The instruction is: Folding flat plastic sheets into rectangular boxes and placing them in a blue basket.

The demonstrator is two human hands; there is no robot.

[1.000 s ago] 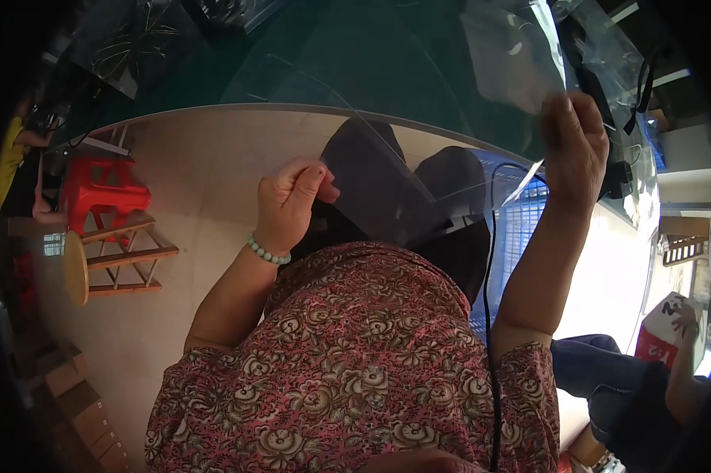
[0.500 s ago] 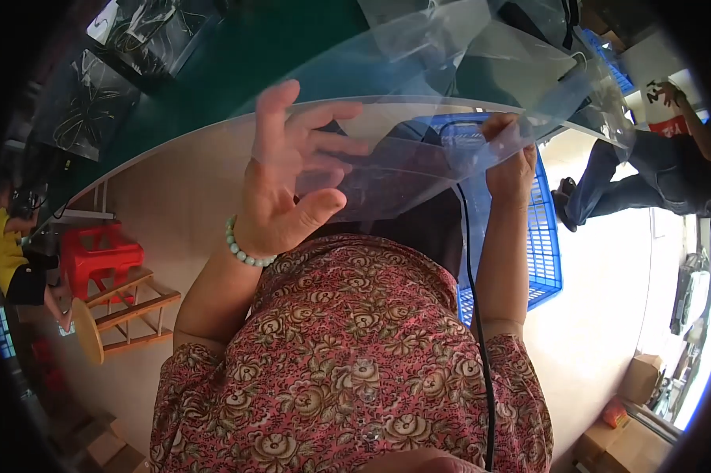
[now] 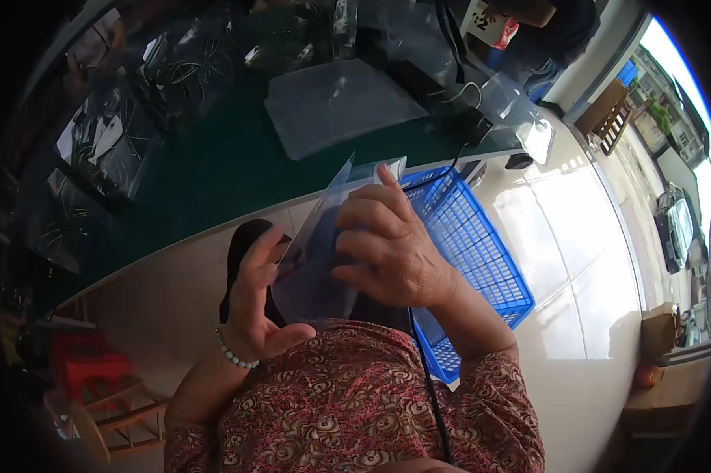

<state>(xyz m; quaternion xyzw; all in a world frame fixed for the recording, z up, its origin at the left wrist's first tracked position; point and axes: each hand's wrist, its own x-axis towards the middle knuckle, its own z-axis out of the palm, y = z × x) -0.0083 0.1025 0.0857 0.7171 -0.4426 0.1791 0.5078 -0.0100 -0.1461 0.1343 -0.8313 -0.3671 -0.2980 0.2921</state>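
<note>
A clear plastic sheet (image 3: 312, 260), bent and standing up, is between my two hands in front of my body. My right hand (image 3: 399, 248) curls its fingers over the sheet's right side, the back of the hand facing up; its fingertips are partly hidden. My left hand (image 3: 257, 303), with a beaded bracelet at the wrist, is beside the sheet's left edge, fingers stretched and thumb apart. Flat on the green table (image 3: 206, 185) beyond lies a stack of clear plastic sheets (image 3: 340, 106).
A blue plastic basket (image 3: 489, 252) stands at my right, below the table edge. Bagged cables (image 3: 103, 142) lie at the far left, and a dark adapter (image 3: 474, 126) with a cord at the right. A red stool (image 3: 91, 366) and a wooden stool (image 3: 123, 414) stand lower left.
The large plastic sheet held up over the table has come down, bent, between my hands. My right hand has moved left and closer; my left hand has lowered. The view has turned.
</note>
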